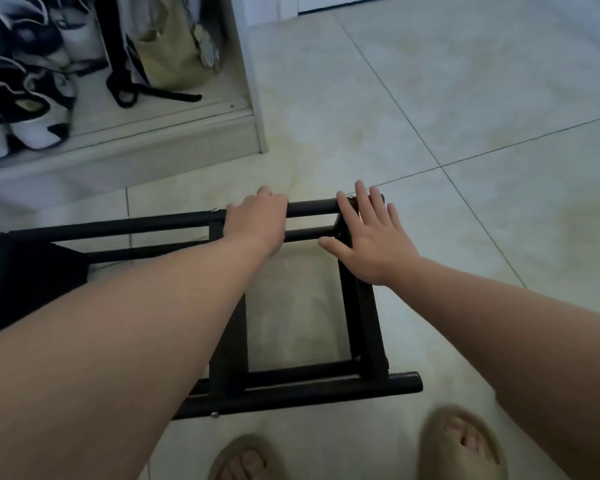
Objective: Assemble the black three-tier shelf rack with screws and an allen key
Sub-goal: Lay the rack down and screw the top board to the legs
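Observation:
The black shelf rack [302,379] stands on the tiled floor below me, seen from above, its round tubes running left to right. My left hand [255,223] grips the far top tube, fingers curled over it. My right hand [371,237] lies flat with straight, spread fingers on the rack's right end frame, near the far corner. A small silver screw head [215,415] shows on the near tube and another screw head [214,210] on the far tube. No allen key is in view.
A white cabinet [253,133] stands at the far left, holding shoes [28,109], a tan bag [174,46] and black straps [142,91]. My feet in tan slippers [461,441] stand just in front of the rack. Tiled floor [482,133] spreads to the right.

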The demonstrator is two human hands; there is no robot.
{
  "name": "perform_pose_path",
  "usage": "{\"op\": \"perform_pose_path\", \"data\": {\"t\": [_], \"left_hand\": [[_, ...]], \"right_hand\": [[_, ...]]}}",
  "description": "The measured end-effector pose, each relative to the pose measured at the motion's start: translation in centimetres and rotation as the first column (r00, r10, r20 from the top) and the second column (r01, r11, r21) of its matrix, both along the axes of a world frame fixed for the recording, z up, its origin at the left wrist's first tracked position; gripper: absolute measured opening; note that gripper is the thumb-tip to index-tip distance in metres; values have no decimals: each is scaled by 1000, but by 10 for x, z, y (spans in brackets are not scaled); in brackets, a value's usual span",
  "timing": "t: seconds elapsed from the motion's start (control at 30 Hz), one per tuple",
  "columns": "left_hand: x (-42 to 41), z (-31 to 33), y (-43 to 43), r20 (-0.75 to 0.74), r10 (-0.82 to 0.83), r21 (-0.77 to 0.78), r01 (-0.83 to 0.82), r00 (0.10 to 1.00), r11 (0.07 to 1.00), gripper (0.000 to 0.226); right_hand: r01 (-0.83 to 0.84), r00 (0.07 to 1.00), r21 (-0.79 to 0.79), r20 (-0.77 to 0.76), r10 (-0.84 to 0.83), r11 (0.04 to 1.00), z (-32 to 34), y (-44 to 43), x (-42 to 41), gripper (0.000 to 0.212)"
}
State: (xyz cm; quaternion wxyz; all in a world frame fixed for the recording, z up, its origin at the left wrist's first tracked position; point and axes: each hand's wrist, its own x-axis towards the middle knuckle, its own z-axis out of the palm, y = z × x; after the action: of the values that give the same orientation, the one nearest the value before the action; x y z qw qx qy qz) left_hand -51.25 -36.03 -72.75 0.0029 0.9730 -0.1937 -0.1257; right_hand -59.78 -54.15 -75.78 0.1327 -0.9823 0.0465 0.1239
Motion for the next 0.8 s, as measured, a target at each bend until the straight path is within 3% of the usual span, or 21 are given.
{"op": "perform_pose_path", "data": {"t": [0.27, 0.4, 0.53, 0.8], "left_hand": [[33, -51, -11, 77, 29, -31, -27, 997, 999, 29], [10, -40, -11, -58, 47, -30, -49, 997, 998, 49], [-32, -2, -14, -259, -30, 42, 42, 966, 998, 64], [-140, 71, -74, -246, -290, 2, 300, 925, 954, 67]], "right_hand": [[16, 1000, 53, 7, -17, 998, -45, -13, 39, 86], [3, 999, 63, -38, -1, 998, -14, -23, 24, 84], [-26, 998, 5, -59, 27, 1000, 44, -43, -28, 85], [54, 995, -97, -78, -61, 994, 124, -113, -178, 81]]}}
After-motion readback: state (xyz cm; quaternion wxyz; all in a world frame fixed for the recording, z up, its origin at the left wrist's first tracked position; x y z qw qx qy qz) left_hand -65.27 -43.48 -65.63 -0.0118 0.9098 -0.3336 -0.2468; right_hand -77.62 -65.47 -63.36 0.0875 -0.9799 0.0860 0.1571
